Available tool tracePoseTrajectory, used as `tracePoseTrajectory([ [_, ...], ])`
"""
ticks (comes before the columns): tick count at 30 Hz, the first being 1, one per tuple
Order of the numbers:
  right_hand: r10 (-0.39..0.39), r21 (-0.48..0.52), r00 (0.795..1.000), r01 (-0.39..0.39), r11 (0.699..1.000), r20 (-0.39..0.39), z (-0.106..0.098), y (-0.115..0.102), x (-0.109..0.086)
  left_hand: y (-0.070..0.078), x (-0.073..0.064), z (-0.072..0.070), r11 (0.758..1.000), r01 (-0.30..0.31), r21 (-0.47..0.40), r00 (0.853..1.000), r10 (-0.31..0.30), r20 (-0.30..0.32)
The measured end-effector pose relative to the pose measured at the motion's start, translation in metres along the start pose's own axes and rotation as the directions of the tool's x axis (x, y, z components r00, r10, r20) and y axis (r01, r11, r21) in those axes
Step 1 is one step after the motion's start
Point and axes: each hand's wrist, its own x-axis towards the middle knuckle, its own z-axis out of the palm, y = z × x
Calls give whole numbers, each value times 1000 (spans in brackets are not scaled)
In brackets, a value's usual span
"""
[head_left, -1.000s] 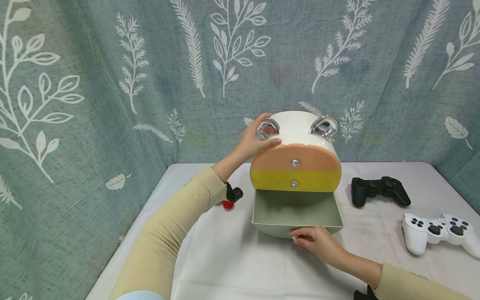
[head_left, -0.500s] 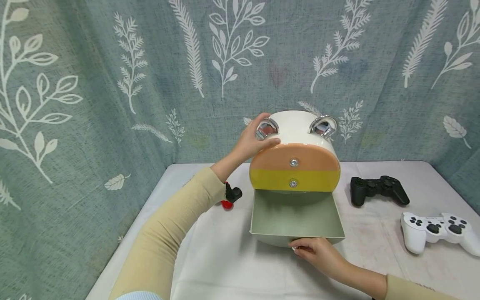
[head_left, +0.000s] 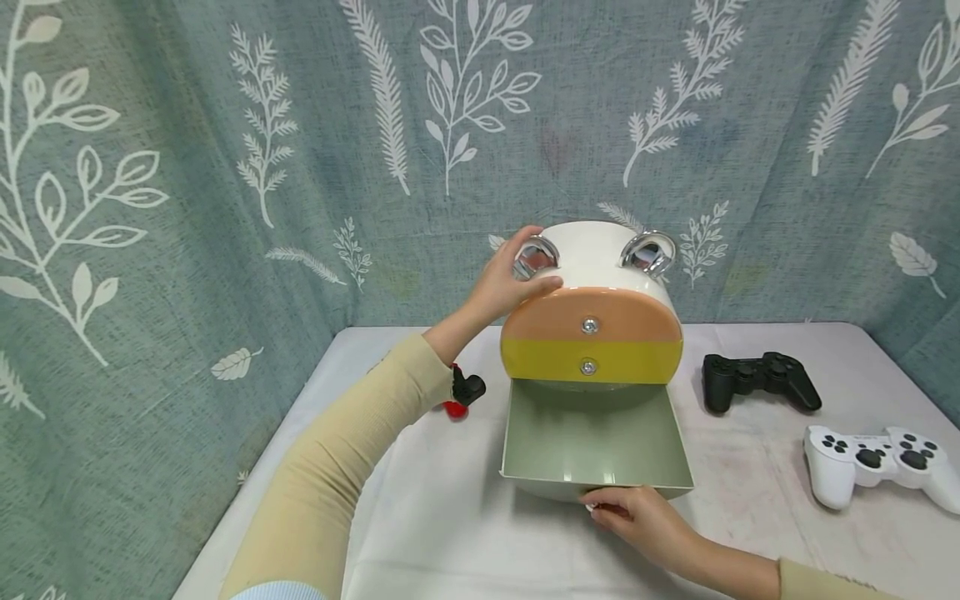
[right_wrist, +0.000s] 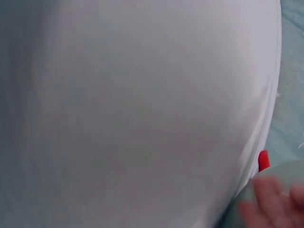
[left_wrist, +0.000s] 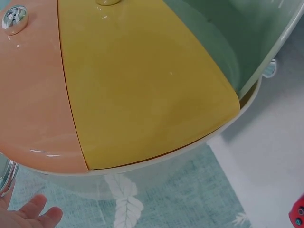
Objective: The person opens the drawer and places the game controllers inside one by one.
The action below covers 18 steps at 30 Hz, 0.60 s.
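Observation:
A white rounded drawer box (head_left: 588,250) with two chrome rings on top stands on the table. My left hand (head_left: 504,285) grips its upper left, thumb and fingers spread around the left chrome ring (head_left: 537,257). Below the orange drawer front (head_left: 547,312) and yellow drawer front (head_left: 551,358), the pale green drawer (head_left: 596,429) is pulled far out. Its small knob is mostly hidden by my right hand (head_left: 641,517), which pinches it. In the left wrist view, the fingertips of my left hand (left_wrist: 35,213) show beside the box. The right wrist view is blurred around my right hand (right_wrist: 270,204).
Right of the box lie a black game controller (head_left: 757,382) and, nearer, a white game controller (head_left: 873,467). A red and black controller (head_left: 457,398) is partly hidden behind my left sleeve. A patterned curtain (head_left: 315,150) hangs behind the white-covered table (head_left: 427,517).
My right hand has moved toward me, drawing the green drawer further out of the box. My left hand has stayed at the left chrome ring.

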Motion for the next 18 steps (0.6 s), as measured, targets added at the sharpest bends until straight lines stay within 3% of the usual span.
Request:
tracePoseTrajectory([
  [5, -219, -105, 975, 222, 969, 37, 9, 1, -4, 1, 1, 0, 1000, -1, 0, 1000, 1, -1],
  [9, -265, -77, 964, 265, 961, 10, 9, -1, -1, 0, 2, 2, 1000, 3, 8, 1000, -3, 0],
  [12, -230, -13, 973, 231, 973, 27, 2, -6, -1, -1, 1, 3, 1000, 2, 5, 1000, -2, 1],
  [18, -75, 156, 991, 56, 986, 115, -20, -23, 2, 0, 1, 2, 1000, -4, -3, 1000, 4, -2],
])
